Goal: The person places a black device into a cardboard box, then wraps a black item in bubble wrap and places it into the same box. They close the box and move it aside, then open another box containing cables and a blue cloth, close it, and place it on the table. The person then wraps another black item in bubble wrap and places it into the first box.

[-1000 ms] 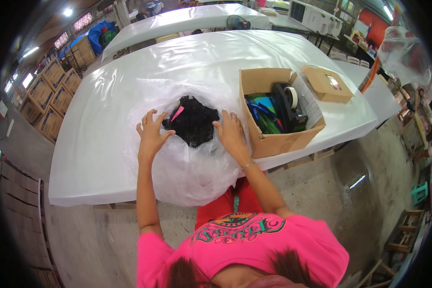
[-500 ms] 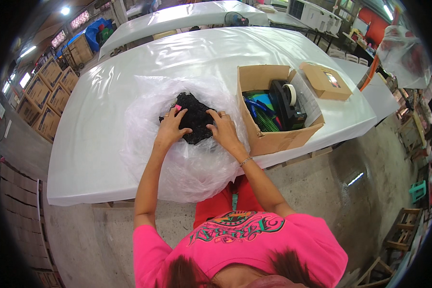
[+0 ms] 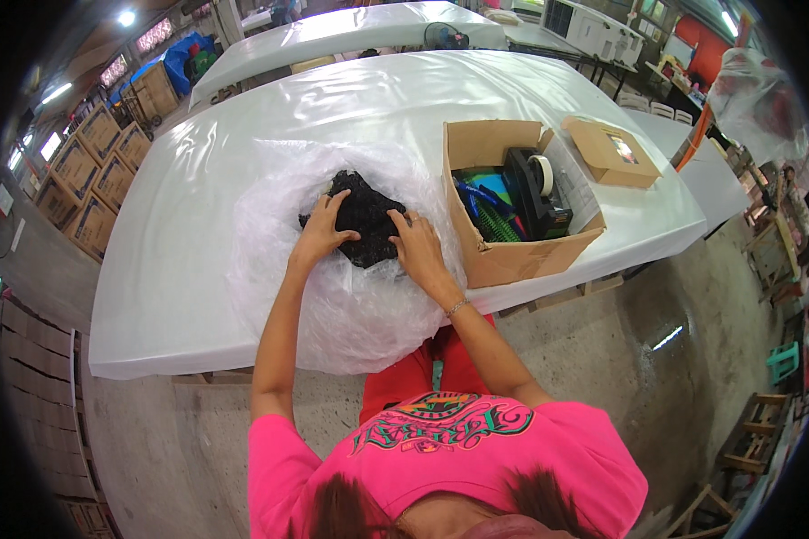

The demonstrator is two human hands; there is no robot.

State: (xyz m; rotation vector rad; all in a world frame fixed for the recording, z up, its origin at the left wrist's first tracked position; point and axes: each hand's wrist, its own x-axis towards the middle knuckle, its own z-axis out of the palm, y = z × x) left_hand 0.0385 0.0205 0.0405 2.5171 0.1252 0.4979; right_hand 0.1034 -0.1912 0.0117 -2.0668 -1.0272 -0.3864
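Observation:
A crumpled black bundle (image 3: 366, 216), rough and lacy like fabric or netting, lies in the mouth of a large clear plastic bag (image 3: 319, 314) on the table. My left hand (image 3: 322, 229) rests on the bundle's left side, thumb and fingers spread apart. On the opposite side, my right hand (image 3: 418, 247) touches the right edge with its fingers also apart. Neither hand is closed round the bundle. Its underside is hidden in the bag, whose loose film spreads all round it and hangs over the table's near edge.
Right of the bag stands an open cardboard box (image 3: 521, 262) holding a black case, a tape roll (image 3: 541, 174) and brush-like blue and green items. Behind it lies a small brown carton (image 3: 609, 153). White plastic sheeting covers the table (image 3: 180, 269). Stacked cartons (image 3: 92, 180) stand at the left.
A small pink piece by my left fingers no longer shows. My left fingers have shifted slightly up over the bundle; my right hand stays nearly in place.

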